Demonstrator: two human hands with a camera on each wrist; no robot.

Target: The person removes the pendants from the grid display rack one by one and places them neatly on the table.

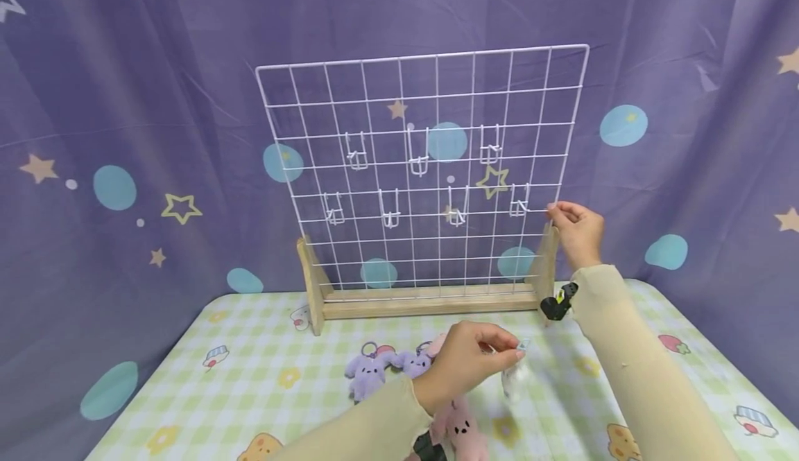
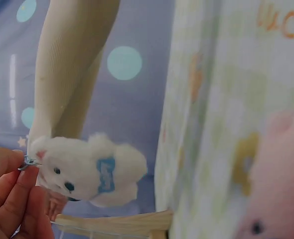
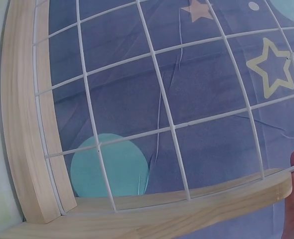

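Observation:
My left hand (image 1: 465, 362) pinches the small clasp of a white plush bear keychain (image 2: 79, 169) between thumb and fingers. The bear hangs from it above the table, with a blue bow on its body in the left wrist view; in the head view it looks blurred. At the right side of a white wire grid rack (image 1: 437, 238), my right hand (image 1: 580, 232) grips the edge wire just above the wooden upright. Several white hooks (image 1: 419, 164) are on the grid in two rows, with nothing hanging from them.
Purple plush keychains (image 1: 367, 376) lie on the checked tablecloth (image 1: 250, 378) in front of the rack's wooden base (image 1: 431, 304). A pink plush (image 1: 463, 430) lies nearer, partly behind my left wrist. Behind the rack hangs a purple curtain (image 1: 187, 100).

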